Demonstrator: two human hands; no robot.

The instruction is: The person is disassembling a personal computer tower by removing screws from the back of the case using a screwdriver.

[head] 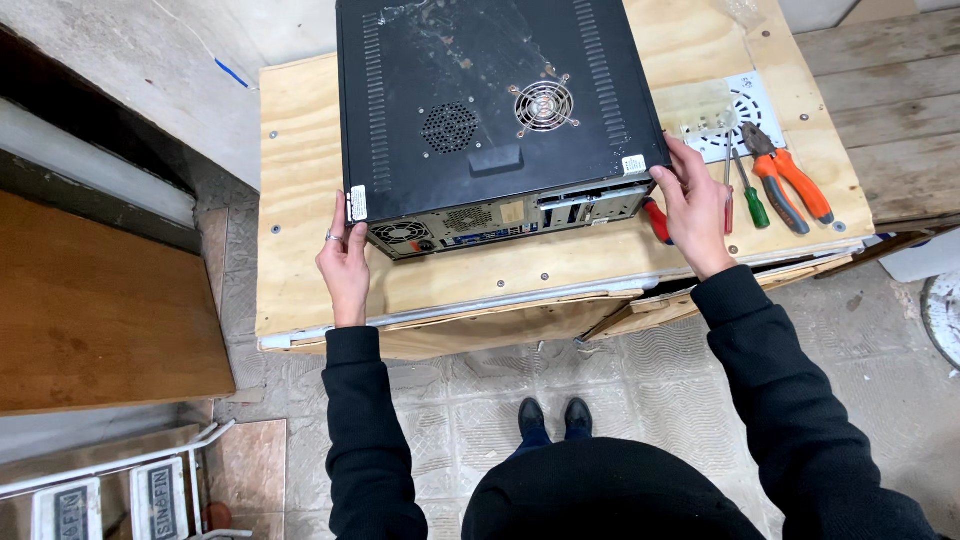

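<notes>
While both hands gripped it, one black metal computer case [490, 100] lay on its side on the pale plywood workbench [300, 150].

Seen from the head camera, the left hand [345, 262] pressed flat against the case's near left corner, fingers extended, a ring on one finger; the right hand [693, 205] curled its fingers around the near right corner. The case lay between them, rear panel facing the person. Two round vents showed on its top side. Just right of the right hand lay two screwdrivers [750, 195], one pair of orange-handled pliers [790, 180] and one grey perforated metal plate [745, 105].
</notes>
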